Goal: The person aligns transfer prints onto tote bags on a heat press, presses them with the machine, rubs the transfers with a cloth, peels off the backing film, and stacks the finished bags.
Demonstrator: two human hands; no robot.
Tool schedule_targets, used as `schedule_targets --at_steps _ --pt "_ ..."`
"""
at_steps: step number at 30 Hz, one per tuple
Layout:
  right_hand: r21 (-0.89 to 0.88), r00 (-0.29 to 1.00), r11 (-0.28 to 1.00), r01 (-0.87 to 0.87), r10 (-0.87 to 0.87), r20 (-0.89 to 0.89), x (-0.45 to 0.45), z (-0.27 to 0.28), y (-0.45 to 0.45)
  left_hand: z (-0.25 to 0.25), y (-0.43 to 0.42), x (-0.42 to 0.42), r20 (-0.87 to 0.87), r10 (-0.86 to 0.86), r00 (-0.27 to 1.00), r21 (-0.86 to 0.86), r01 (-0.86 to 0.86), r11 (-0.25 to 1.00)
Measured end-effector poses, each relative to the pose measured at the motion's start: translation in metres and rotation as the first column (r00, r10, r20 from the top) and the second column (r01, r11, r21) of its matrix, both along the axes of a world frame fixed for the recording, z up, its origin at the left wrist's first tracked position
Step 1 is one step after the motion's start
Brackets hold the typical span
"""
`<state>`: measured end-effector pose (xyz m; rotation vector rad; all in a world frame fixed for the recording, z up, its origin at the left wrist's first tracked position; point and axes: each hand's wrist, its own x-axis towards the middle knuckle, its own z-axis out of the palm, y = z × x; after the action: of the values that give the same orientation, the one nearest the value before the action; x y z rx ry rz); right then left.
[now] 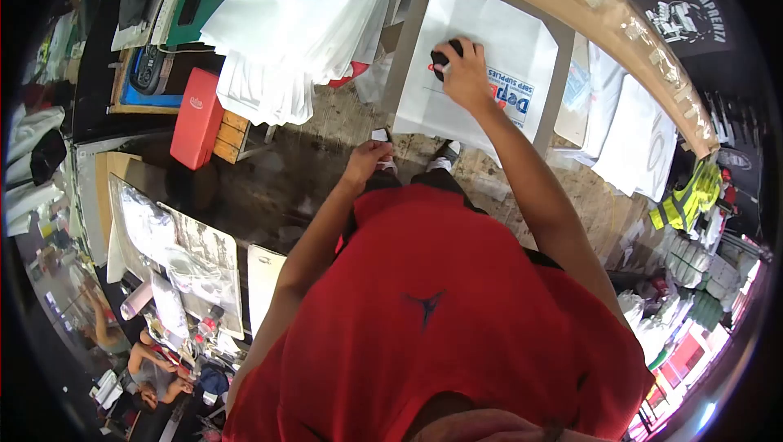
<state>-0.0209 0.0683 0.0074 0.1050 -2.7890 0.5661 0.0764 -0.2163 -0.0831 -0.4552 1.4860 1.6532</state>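
Right hand (pixel 465 73) closes on black object (pixel 439 60)

At upper centre of the frame, the black object sits on a white printed sheet (pixel 469 18), the right hand's fingers curled around it. A grey-brown board (pixel 564 59) lies under the sheet. Nearer the middle, the left hand (pixel 369 165) pinches a small pale item (pixel 381 135); I can't tell what. Upper left, white bags (pixel 294 26) hang stacked near a red box (pixel 196 120).

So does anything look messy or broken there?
Yes, a bit: the board at left has dark, blotchy patches, as if worn. The white stack has uneven edges. The sheet under the right hand looks fine.
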Motion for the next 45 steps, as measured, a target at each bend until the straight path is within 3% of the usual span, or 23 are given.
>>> schedule_targets --at_steps 3,5,7,11,13,16,20,22,23,25,28,29,31,34,35,37,41,43,45 --pt "-0.074 0.997 0.995 0.068 -0.066 0.040 -0.018 0.010 -0.004 0.000 -0.005 -0.020 -0.022 -0.054 0.998 -0.049 0.052 0.997" --pt "-0.081 1.000 0.997 0.004 -0.003 0.018 0.001 0.012 -0.014 0.001 -0.010 -0.031 -0.076 -0.022 0.997 -0.061 0.018 0.998" --pt "-0.006 0.966 0.999 -0.036 0.037 0.257 0.022 0.016 -0.025 -0.028 -0.016 -0.038 -0.059 0.014 0.998 -0.038 -0.017 0.999" --pt "0.121 0.972 0.988 -0.098 0.069 0.223 -0.014 0.018 -0.014 -0.071 -0.032 -0.041 0.007 -0.026 1.000 -0.165 0.026 0.986" --pt "0.135 0.983 0.988 -0.081 0.057 0.172 -0.029 0.022 -0.008 -0.088 -0.040 -0.042 -0.049 0.011 0.999 -0.187 -0.020 0.982" --pt "-0.074 0.957 0.982 -0.173 0.186 0.222 -0.015 0.013 -0.007 -0.107 -0.056 -0.032 -0.054 0.139 0.989 -0.165 -0.146 0.975" --pt "-0.070 0.958 0.979 -0.190 0.201 0.206 0.002 0.015 -0.017 -0.199 -0.097 0.012 0.046 0.320 0.946 -0.131 -0.312 0.941" --pt "-0.087 0.966 0.977 -0.196 0.207 0.155 -0.023 0.010 0.002 -0.238 -0.126 0.039 -0.260 -0.110 0.959 -0.416 -0.009 0.910" --pt "-0.033 0.980 0.983 -0.181 0.183 0.078 -0.036 0.007 0.011 -0.217 -0.122 0.040 -0.261 -0.104 0.960 -0.419 -0.015 0.908" --pt "0.016 0.982 0.995 -0.097 0.093 0.167 -0.040 0.012 0.019 -0.142 -0.108 0.043 0.152 0.138 0.979 -0.491 -0.046 0.870" --pt "0.101 0.989 0.985 -0.138 0.131 0.072 -0.006 0.005 0.000 -0.127 -0.105 0.062 0.082 0.198 0.977 -0.554 -0.120 0.823" --pt "0.108 0.960 0.980 -0.166 0.135 0.246 0.013 0.010 -0.013 -0.129 -0.104 0.066 0.078 0.204 0.976 -0.555 -0.127 0.822" --pt "0.240 0.964 0.933 -0.267 0.256 0.077 0.043 0.007 -0.021 -0.135 -0.104 0.078 0.154 0.203 0.967 -0.585 -0.077 0.807" --pt "0.181 0.967 0.957 -0.228 0.202 0.153 0.019 0.009 -0.002 -0.117 -0.088 0.080 0.051 0.061 0.997 -0.662 -0.012 0.750" --pt "0.212 0.969 0.957 -0.198 0.158 0.189 0.004 0.011 0.007 -0.137 -0.093 0.086 0.054 0.056 0.997 -0.665 -0.006 0.747" --pt "0.174 0.979 0.973 -0.155 0.128 0.159 -0.020 0.014 0.014 -0.193 -0.103 0.099 0.015 0.237 0.971 -0.436 -0.207 0.876" --pt "0.150 0.976 0.977 -0.151 0.123 0.177 0.020 0.033 -0.011 -0.156 -0.079 0.079 -0.048 0.063 0.997 -0.606 -0.079 0.791" --pt "0.058 0.925 0.927 -0.370 0.363 0.110 0.052 0.025 -0.019 -0.156 -0.075 0.079 -0.069 0.145 0.987 -0.414 -0.160 0.896" --pt "0.109 0.920 0.914 -0.391 0.387 0.060 0.042 0.013 -0.005 -0.138 -0.069 0.072 -0.067 0.074 0.995 -0.490 -0.098 0.866"
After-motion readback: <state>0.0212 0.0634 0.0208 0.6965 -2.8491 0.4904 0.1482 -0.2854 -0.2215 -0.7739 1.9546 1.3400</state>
